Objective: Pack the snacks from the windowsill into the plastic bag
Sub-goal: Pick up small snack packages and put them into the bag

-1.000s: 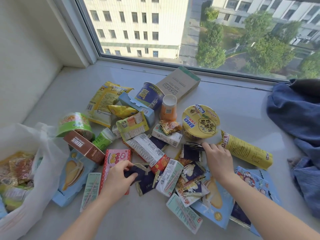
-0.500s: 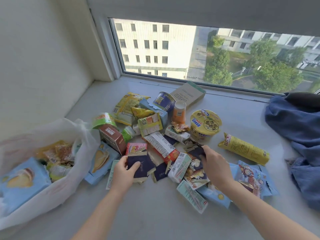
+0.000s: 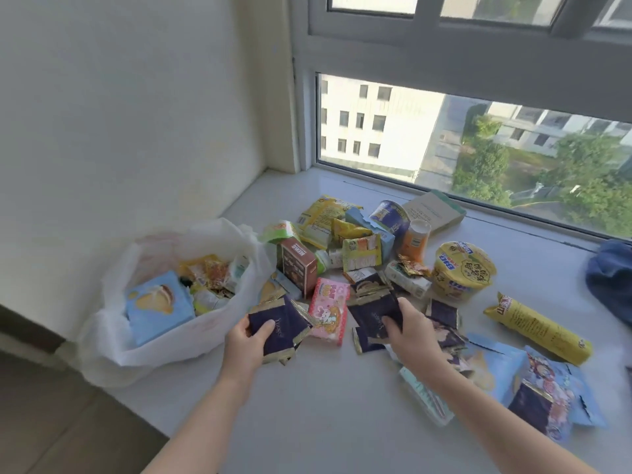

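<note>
Here, two hands work over a single heap of snacks on the windowsill (image 3: 325,412). The left hand (image 3: 244,340) grips a small stack of navy packets (image 3: 278,321), thumb on top and fingers underneath; the stack is too tight to count. The right hand (image 3: 407,331) curls its fingers round a second navy stack (image 3: 371,309), which also cannot be counted. One pink packet (image 3: 328,307) lies flat between the two hands. One white plastic bag (image 3: 113,278) sits just left of the left hand's stack, apart from it, with its mouth open upward. It holds one light-blue box (image 3: 157,307) and several small wrappers. Behind the hands stands one brown box (image 3: 297,265). To the right are one orange cup (image 3: 413,239), one yellow noodle bowl (image 3: 463,271) and one long yellow pack (image 3: 537,328).
</note>
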